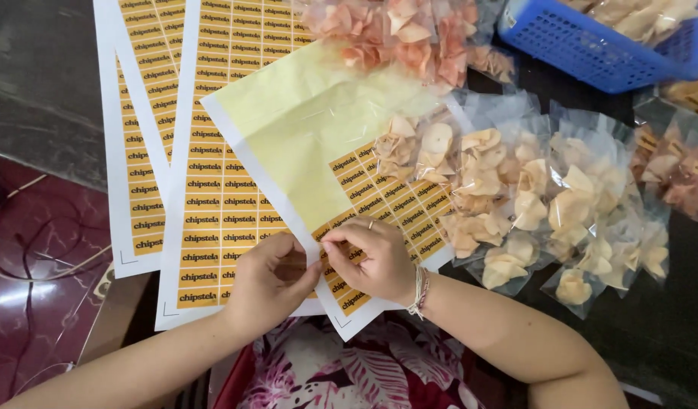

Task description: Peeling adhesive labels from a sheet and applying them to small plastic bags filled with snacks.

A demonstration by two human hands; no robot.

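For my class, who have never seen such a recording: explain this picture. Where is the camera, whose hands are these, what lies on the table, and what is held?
One camera, worn on the person's head, looks down. The left hand and right hand are that person's own, meeting at the edge of a sticker sheet whose upper part is already peeled. They seem to pinch a small orange label; it is too small to be sure. More label sheets lie left, clear bags of crackers right, a blue basket beyond.
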